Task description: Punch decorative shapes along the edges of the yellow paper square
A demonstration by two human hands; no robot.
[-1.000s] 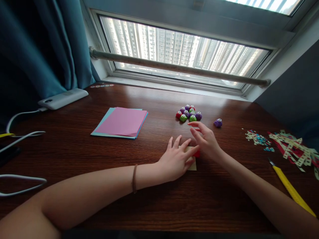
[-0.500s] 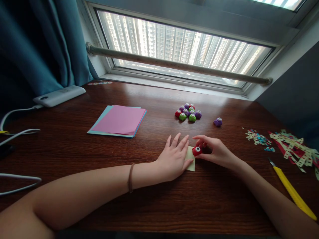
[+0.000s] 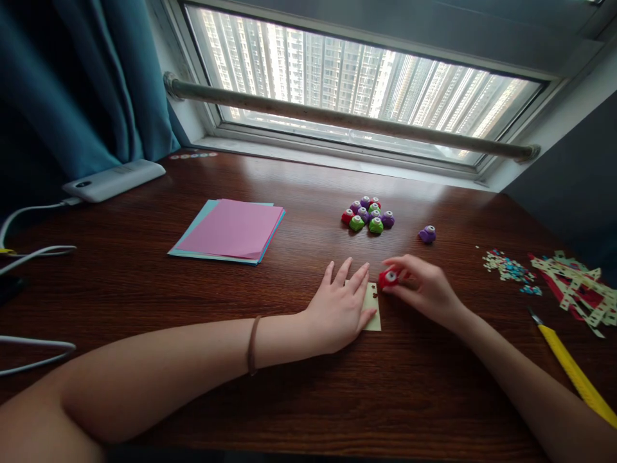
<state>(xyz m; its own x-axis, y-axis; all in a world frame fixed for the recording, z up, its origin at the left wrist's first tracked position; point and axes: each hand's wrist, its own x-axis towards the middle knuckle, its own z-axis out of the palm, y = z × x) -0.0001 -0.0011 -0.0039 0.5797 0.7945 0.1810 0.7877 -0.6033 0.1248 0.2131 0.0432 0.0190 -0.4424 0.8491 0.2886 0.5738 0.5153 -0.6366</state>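
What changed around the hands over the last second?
The right hand has taken hold of the red punch, which moved rightward off the pale yellow paper; cut-outs now show near its edge. Unchanged: the left hand lies on that paper; the pink-topped stack stays put.

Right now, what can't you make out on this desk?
All in the head view:
Pale paper: partly hidden under the left hand.
Red punch: partly covered by the right hand.
Yellow cutter: end cut off by the right edge.
Paper bits: individual shapes too small.
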